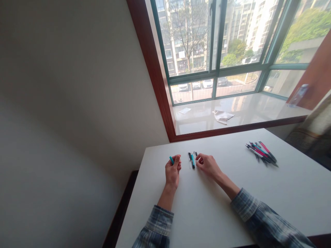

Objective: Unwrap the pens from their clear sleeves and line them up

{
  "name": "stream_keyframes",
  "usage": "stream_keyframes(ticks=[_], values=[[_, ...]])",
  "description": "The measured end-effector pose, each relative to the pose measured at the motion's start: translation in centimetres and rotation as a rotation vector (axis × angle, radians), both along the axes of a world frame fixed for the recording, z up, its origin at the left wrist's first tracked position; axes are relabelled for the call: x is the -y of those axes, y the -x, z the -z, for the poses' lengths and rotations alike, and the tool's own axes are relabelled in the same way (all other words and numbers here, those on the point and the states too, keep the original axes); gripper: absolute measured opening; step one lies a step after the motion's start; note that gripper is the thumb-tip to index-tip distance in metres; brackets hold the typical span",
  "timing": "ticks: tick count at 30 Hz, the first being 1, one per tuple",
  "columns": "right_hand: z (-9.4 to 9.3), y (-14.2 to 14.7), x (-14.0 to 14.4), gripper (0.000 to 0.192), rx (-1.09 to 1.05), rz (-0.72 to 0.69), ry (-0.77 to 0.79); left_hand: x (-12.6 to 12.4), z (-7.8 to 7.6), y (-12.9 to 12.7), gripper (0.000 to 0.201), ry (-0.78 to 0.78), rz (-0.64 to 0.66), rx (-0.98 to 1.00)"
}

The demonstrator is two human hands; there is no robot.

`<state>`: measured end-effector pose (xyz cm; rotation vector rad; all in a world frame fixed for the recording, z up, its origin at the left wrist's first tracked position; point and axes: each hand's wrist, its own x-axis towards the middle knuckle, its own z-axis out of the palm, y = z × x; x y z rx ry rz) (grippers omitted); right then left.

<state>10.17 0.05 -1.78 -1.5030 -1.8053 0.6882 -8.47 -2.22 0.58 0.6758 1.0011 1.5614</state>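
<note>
Teal pen piece (171,160), seemingly in left grip (172,172)

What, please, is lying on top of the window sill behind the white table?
On the window sill lie a crumpled white cloth and a flat white sheet; its right end is hidden by a blurred brown edge.

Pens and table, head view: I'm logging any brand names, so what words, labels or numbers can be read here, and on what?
None can be read.
Pen parts by the right hand: any print too small.
Teal piece in the left hand: no print visible.
Pile of pens: too small and blurred.
Paper on the sill: blank or illegible.
</note>
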Motion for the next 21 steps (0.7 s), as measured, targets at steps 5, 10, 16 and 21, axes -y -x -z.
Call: stream_keyframes(ticks=[5,10,16,21], values=[[-0.2,-0.8,0.1,0.022,0.032,-0.026,-0.018,0.0,0.2,0.1,0.043,-0.001,0.007,0.002],[-0.3,-1.8,0.3,0.022,0.130,-0.029,-0.008,0.0,0.3,0.3,0.043,-0.009,0.011,-0.007],[-0.4,-1.8,0.4,0.023,0.143,-0.086,0.001,0.0,0.2,0.2,0.044,0.000,0.010,-0.020],[-0.3,-1.7,0.3,0.024,0.153,-0.112,-0.005,-0.1,0.2,0.1,0.045,0.007,0.006,-0.025]])
